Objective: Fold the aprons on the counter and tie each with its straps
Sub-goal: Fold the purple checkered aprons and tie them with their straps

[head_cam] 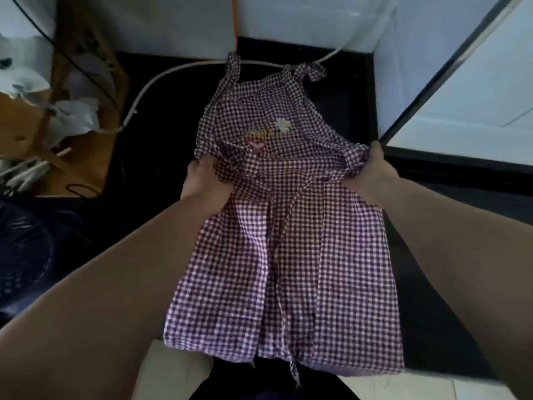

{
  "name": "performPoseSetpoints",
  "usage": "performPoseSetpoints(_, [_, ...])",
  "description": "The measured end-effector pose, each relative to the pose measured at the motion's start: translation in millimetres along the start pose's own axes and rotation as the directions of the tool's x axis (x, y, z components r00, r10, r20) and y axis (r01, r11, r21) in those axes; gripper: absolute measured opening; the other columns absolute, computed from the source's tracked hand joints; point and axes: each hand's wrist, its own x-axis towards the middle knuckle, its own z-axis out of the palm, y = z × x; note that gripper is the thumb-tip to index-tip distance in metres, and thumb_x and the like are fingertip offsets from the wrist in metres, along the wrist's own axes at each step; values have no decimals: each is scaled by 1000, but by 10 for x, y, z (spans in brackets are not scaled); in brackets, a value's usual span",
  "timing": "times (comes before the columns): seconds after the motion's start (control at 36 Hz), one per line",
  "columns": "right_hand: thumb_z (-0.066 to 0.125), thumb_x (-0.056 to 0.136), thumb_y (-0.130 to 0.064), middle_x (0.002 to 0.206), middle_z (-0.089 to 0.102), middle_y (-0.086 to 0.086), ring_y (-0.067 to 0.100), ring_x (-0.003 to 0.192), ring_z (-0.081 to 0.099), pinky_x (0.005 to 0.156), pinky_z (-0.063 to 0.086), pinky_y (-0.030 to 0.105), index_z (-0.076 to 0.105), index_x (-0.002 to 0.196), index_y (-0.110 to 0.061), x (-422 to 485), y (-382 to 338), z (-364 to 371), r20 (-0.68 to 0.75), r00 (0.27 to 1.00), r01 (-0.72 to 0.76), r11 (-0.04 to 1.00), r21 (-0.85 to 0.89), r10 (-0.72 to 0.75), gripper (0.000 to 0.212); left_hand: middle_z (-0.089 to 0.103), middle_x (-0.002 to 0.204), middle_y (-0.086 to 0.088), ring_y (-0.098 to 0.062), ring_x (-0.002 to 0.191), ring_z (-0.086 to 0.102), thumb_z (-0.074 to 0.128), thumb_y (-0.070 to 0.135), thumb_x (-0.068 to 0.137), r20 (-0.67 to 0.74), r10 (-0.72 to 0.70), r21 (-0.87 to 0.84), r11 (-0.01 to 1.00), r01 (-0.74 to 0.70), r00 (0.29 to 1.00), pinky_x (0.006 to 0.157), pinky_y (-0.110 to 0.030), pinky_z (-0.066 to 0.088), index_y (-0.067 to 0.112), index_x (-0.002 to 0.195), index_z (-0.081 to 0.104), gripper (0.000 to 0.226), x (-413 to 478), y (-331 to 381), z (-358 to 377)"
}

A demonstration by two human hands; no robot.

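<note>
A purple-and-white gingham apron (277,226) lies lengthwise down the middle of the black counter (346,96). Its bib points to the far edge, and its hem hangs over the near edge above pale floor tiles (173,370). The skirt's side panels appear folded in toward the centre, leaving a narrow vertical gap between them.

The left hand (204,180) grips the apron's left waist edge, its fingers curled into a bunch of cloth. The right hand (366,174) holds the opposite waist edge the same way, thumb upward and cloth gathered in its grasp (how much the hidden fingers have taken cannot be seen). Between the two hands the fabric is rumpled and slightly raised.

A thin waist strap (288,255) trails down the skirt's middle and dangles past the hem. The neck straps (302,72) lie looped at the bib's top, near the counter's far edge. An embroidered daisy (282,125) sits on the bib above a blurred yellow and red motif.

A white cable (173,73) curves across the counter's far left part. It passes under the neck straps and rises toward the back right corner. A cardboard box (86,67) with crumpled white paper (72,116) stands at the counter's left edge.
</note>
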Motion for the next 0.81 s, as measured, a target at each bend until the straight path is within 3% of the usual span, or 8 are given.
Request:
performPoseSetpoints(0.08, [52,93,-26,113,58,10,29,105,55,81,41,30,48,120,-9,164,-144,43,-38,991,122,987,-105,-127,33,32,145,-14,-37,113,50,53,29,93,-23,31,42,999,-30,999,93,-43,48,21,141,40,50,137,118,16])
performPoseSetpoints(0.22, [44,94,-15,101,57,12,27,90,53,72,37,31,46,93,-8,287,-548,-13,-311,923,248,968,33,-226,7,20,153,-20,-40,130,36,37,31,96,-180,120,97,990,-103,976,107,-39,34,16,152,17,62,468,311,-255])
performPoseSetpoints(0.28, [46,93,-13,135,47,16,30,120,46,93,33,30,46,125,-9,321,-702,-98,-360,867,381,924,31,-345,32,13,157,-20,-38,138,26,34,38,95,-257,138,46,990,-130,956,114,-41,26,9,154,8,70,604,403,-423])
performPoseSetpoints(0.36, [49,96,-13,159,-7,11,29,146,-3,115,12,28,-1,152,-20,270,-851,-193,-144,858,498,867,1,-493,76,-4,161,-13,-34,146,12,63,36,89,-197,91,-86,990,-110,976,117,-40,18,19,151,-16,102,664,436,-617])
performPoseSetpoints(0.44, [51,95,-13,158,-5,13,22,144,8,116,15,24,3,152,-22,186,-873,-108,-95,842,535,844,20,-532,75,-17,159,-15,-42,145,0,71,62,73,-11,-10,105,994,11,1000,116,-57,8,40,146,-22,121,590,321,-661])
performPoseSetpoints(0.5, [51,91,-6,148,33,14,8,127,34,103,20,7,31,146,-12,95,-838,70,-166,784,608,794,16,-598,59,-18,159,-15,-41,145,-4,66,66,74,-41,-72,139,987,77,997,115,-59,6,42,148,-18,114,463,174,-583])
performPoseSetpoints(0.58, [52,94,-19,123,60,8,20,112,54,89,34,17,56,126,-8,-130,-740,424,-108,838,537,843,-17,-536,33,3,160,-9,-38,142,10,57,51,89,-145,10,191,981,18,989,113,-56,19,39,152,7,82,185,-48,-485])
performPoseSetpoints(0.81, [47,93,-51,70,56,3,21,69,56,67,42,28,54,70,-8,-969,-458,1143,331,878,391,917,-83,-344,49,38,145,-3,-24,125,45,48,30,98,-72,113,-8,993,-114,991,99,-39,46,25,138,50,40,-512,-806,-360])
